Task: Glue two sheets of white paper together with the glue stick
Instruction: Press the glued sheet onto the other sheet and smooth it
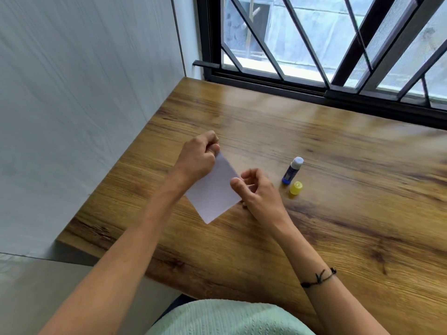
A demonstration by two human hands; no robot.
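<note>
Two hands on the white paper (212,189), held low over the table (314,146) — left hand (198,158) pinches its far corner, right hand (256,189) its right edge, fingers curled. Long axis runs far-to-near. Glue stick (292,170), uncapped, stands just right of the right hand — nearer that one.

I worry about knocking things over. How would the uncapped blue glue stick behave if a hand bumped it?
The uncapped blue glue stick stands upright, narrow and tall, so it would probably tip easily. Being round, it would likely then roll across the smooth wooden table.
</note>
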